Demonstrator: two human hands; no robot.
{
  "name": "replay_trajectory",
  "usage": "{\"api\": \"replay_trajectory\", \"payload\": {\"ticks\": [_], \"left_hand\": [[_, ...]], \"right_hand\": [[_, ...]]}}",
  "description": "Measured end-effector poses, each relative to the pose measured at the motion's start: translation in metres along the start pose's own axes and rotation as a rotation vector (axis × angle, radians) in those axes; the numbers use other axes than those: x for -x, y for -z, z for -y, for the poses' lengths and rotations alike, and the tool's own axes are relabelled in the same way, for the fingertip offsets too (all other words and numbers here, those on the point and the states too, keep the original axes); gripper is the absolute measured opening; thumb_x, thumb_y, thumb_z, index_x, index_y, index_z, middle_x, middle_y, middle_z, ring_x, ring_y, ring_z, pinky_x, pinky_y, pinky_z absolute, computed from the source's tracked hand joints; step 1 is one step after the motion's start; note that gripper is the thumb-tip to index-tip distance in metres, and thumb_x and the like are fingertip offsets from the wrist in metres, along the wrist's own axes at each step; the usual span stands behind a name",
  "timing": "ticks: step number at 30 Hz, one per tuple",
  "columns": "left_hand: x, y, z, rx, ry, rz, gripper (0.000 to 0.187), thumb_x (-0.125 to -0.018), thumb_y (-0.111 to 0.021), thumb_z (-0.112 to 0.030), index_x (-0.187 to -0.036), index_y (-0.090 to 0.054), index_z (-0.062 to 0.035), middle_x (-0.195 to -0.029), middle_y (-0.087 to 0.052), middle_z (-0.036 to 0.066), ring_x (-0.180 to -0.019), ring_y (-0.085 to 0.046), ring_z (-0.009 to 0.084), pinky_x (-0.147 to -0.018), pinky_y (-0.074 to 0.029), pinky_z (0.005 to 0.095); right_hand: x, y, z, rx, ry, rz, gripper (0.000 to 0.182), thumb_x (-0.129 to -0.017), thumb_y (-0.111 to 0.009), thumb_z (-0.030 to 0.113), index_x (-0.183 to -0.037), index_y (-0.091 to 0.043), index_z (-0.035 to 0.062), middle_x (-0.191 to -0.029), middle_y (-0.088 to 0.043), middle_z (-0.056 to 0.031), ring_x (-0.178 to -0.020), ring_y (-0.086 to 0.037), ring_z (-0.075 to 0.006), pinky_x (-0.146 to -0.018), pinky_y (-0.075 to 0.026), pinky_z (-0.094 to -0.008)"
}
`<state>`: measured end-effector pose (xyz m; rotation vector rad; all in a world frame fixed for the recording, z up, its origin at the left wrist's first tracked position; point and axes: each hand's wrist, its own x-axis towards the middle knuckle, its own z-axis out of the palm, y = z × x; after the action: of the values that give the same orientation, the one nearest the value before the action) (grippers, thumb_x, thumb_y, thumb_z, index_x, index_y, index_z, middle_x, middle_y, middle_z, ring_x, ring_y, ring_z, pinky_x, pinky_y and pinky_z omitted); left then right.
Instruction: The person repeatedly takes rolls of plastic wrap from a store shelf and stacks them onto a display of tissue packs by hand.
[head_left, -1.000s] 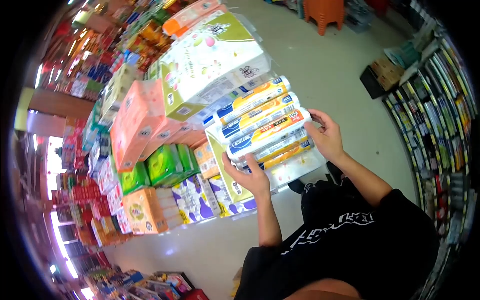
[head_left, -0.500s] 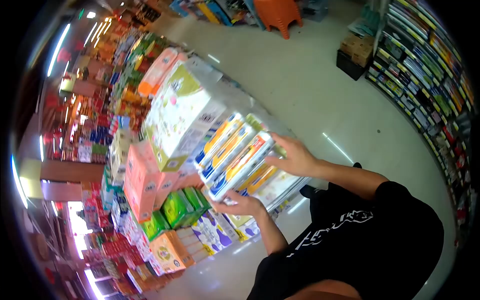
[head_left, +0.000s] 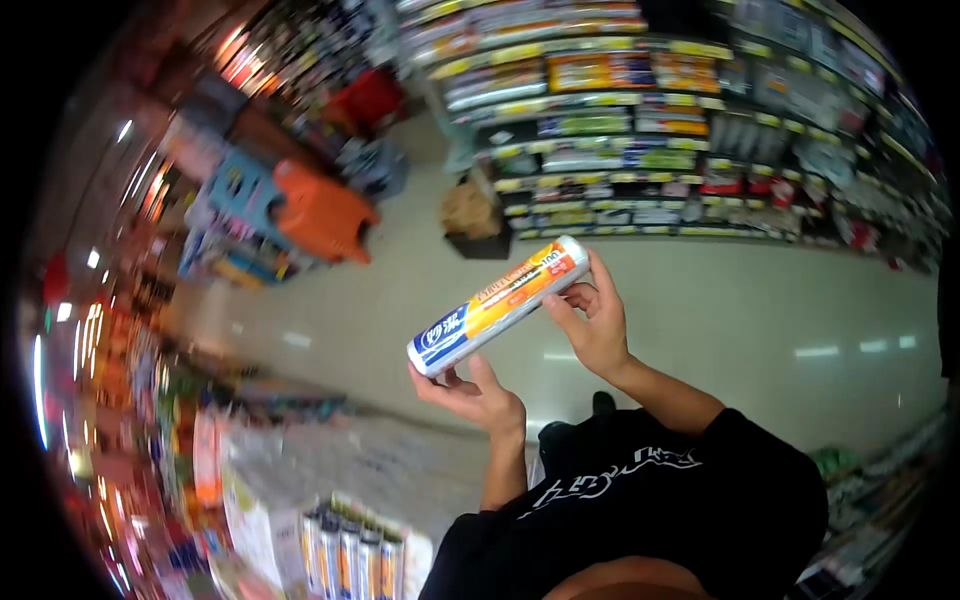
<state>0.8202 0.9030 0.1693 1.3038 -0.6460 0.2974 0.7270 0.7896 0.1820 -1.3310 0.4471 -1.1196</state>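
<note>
A packaged roll (head_left: 500,305) with blue, orange and white wrapping hangs over the aisle floor, tilted with its right end higher. "100" is printed near that upper end; the exact contents cannot be told. My left hand (head_left: 470,398) supports the lower blue end from beneath, fingers curled and thumb up along it. Around the upper end, my right hand (head_left: 598,325) grips with fingers behind and thumb underneath. Several similar rolls (head_left: 350,555) stand together in a box at the bottom of the view, below my left arm.
Ahead, a long shelf rack (head_left: 620,140) carries many packaged goods. A cardboard box (head_left: 468,210) sits at its left end, near an orange plastic stool (head_left: 322,212). Plastic-covered stacked goods (head_left: 380,460) rise at lower left. Pale tiled floor (head_left: 720,310) runs between them.
The view has turned right, toward the shelf rack. Earlier both hands were at several rolls atop the stacked goods; now they hold one roll, away from that stack.
</note>
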Motion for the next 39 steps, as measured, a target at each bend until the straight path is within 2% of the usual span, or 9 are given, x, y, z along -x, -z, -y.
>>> {"api": "replay_trajectory", "payload": {"ticks": [5,7,12,15,18,19,31,36,39], "left_hand": [[0.02,-0.116,0.014,0.067,0.088,0.331,0.071,-0.087,-0.064,-0.011,-0.145,-0.024,-0.0007,-0.142,-0.031,0.014,-0.131,-0.035,0.0262,-0.106,-0.034,0.0416],[0.022,-0.14,0.027,0.094,0.108,0.414,0.073,-0.086,-0.065,-0.01,-0.146,-0.024,-0.0006,-0.142,-0.028,0.015,-0.13,-0.035,0.0267,-0.104,-0.036,0.0421],[0.026,-0.242,0.048,0.254,0.188,0.584,0.074,-0.083,-0.066,-0.008,-0.146,-0.027,-0.0021,-0.143,-0.025,0.014,-0.129,-0.036,0.0264,-0.101,-0.038,0.0421],[0.025,-0.3,0.058,0.337,0.317,0.665,0.077,-0.08,-0.062,0.004,-0.148,-0.026,-0.0037,-0.14,-0.029,0.008,-0.126,-0.041,0.0238,-0.099,-0.041,0.0378],[0.016,-0.368,0.074,0.482,0.438,0.707,0.076,-0.082,-0.061,0.004,-0.149,-0.025,-0.0042,-0.135,-0.032,0.008,-0.121,-0.045,0.0222,-0.096,-0.044,0.034],[0.011,-0.392,0.082,0.51,0.439,0.71,0.076,-0.082,-0.06,0.005,-0.149,-0.024,-0.0043,-0.139,-0.027,0.01,-0.111,-0.05,0.022,-0.089,-0.046,0.0309],[-0.03,-0.607,0.116,0.577,0.346,0.771,0.075,-0.085,-0.062,0.002,-0.149,-0.022,-0.0034,-0.137,-0.026,0.012,-0.118,-0.048,0.0246,-0.105,-0.039,0.0385],[-0.046,-0.669,0.125,0.498,0.382,0.743,0.071,-0.089,-0.061,-0.001,-0.147,-0.021,0.0,-0.132,-0.031,0.011,-0.115,-0.05,0.0224,-0.101,-0.043,0.0339],[-0.057,-0.702,0.136,0.415,0.284,0.769,0.074,-0.089,-0.062,-0.002,-0.149,-0.018,-0.0004,-0.133,-0.033,0.012,-0.114,-0.051,0.0219,-0.098,-0.045,0.0314]], "right_hand": [[-0.033,0.1,0.005,0.04,0.085,-0.38,0.078,-0.087,-0.068,0.009,-0.147,-0.02,-0.0024,-0.115,-0.062,-0.0137,-0.097,-0.063,-0.017,-0.078,-0.051,-0.0267],[-0.037,0.124,0.006,0.062,0.039,-0.425,0.086,-0.086,-0.069,0.008,-0.15,-0.012,-0.0019,-0.121,-0.059,-0.0145,-0.102,-0.061,-0.0184,-0.079,-0.05,-0.0267],[-0.082,0.206,0.0,0.027,0.043,-0.523,0.087,-0.084,-0.07,0.006,-0.149,-0.012,-0.0025,-0.127,-0.053,-0.0149,-0.107,-0.059,-0.0204,-0.078,-0.05,-0.0264],[-0.119,0.24,-0.002,0.08,0.083,-0.601,0.088,-0.084,-0.07,0.005,-0.148,-0.011,-0.0033,-0.126,-0.053,-0.0154,-0.109,-0.058,-0.0211,-0.076,-0.05,-0.0252],[-0.175,0.275,-0.004,0.116,0.108,-0.633,0.086,-0.084,-0.069,0.003,-0.147,-0.011,-0.0042,-0.127,-0.051,-0.0158,-0.109,-0.057,-0.0211,-0.075,-0.05,-0.0247],[-0.194,0.287,-0.002,0.096,0.126,-0.626,0.085,-0.084,-0.069,0.003,-0.147,-0.012,-0.0037,-0.127,-0.051,-0.016,-0.109,-0.057,-0.021,-0.076,-0.05,-0.0253],[-0.373,0.401,0.004,-0.128,0.078,-0.713,0.079,-0.086,-0.064,0.0,-0.149,-0.018,0.0024,-0.118,-0.057,-0.0138,-0.101,-0.06,-0.0164,-0.082,-0.052,-0.0285],[-0.439,0.429,0.002,-0.115,0.103,-0.684,0.076,-0.087,-0.063,0.0,-0.15,-0.02,0.004,-0.116,-0.058,-0.013,-0.099,-0.06,-0.0158,-0.081,-0.051,-0.0265],[-0.472,0.451,0.0,-0.083,0.061,-0.625,0.078,-0.087,-0.062,0.0,-0.151,-0.018,0.0054,-0.115,-0.058,-0.0124,-0.1,-0.059,-0.0151,-0.083,-0.05,-0.0277]]}}
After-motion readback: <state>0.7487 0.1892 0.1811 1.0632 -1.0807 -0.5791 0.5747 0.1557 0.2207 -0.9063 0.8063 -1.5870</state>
